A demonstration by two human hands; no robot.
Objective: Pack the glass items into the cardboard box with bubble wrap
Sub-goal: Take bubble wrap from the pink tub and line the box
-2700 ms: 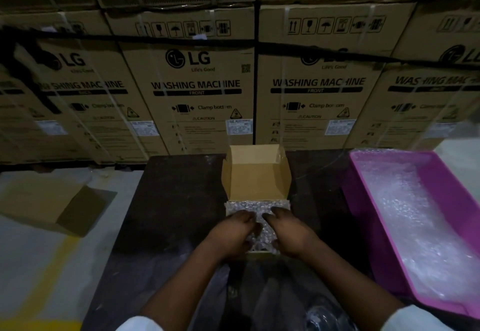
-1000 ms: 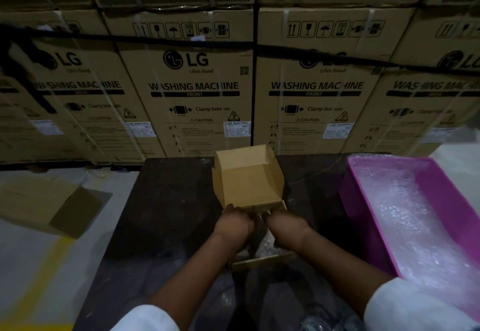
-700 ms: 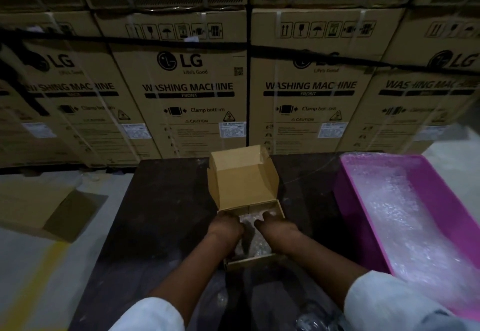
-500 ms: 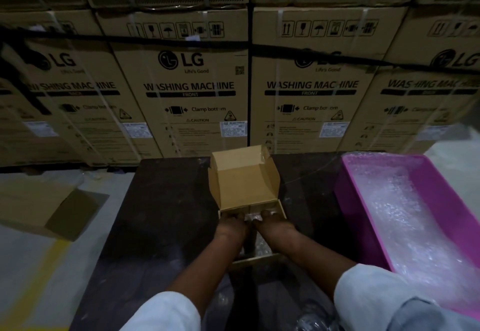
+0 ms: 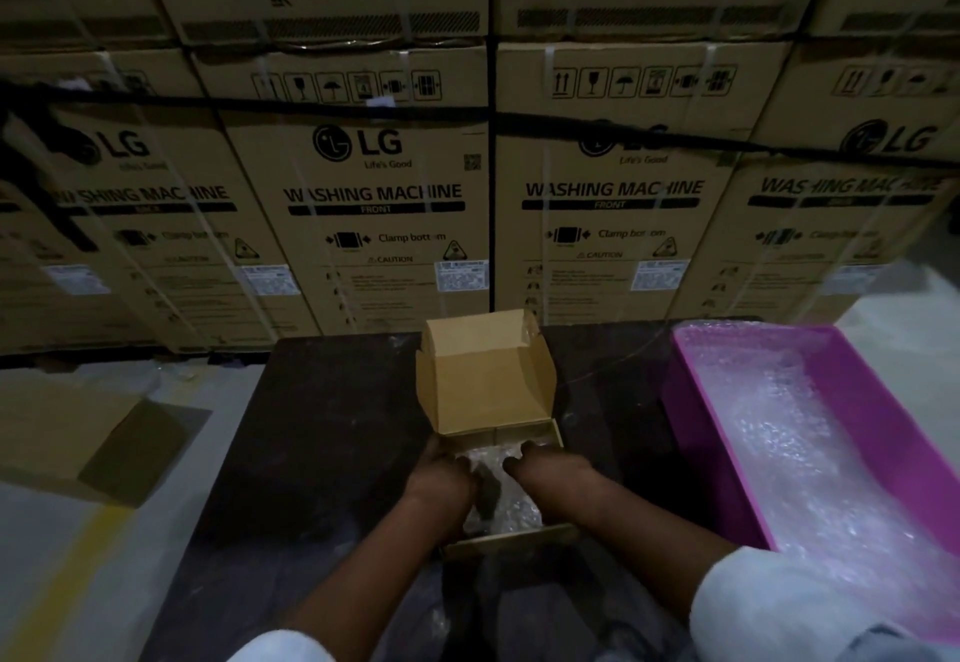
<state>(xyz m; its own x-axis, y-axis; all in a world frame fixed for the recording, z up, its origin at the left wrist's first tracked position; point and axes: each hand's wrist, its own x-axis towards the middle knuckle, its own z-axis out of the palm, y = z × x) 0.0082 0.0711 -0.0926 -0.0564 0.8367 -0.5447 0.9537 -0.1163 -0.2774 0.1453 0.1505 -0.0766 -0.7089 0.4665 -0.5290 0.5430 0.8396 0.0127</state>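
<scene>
Your left hand (image 5: 441,479) and right hand (image 5: 550,474) press a bubble-wrapped bundle (image 5: 501,498) down inside the open cardboard box (image 5: 488,381), fingers curled on it I think, so packing looks underway while closing the lid remains

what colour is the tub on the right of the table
Pink-purple tub, lined with bubble wrap; head view.

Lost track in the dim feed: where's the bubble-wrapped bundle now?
Head view, centre: the bubble-wrapped bundle sits inside the small cardboard box, between the left hand and right hand.
</scene>
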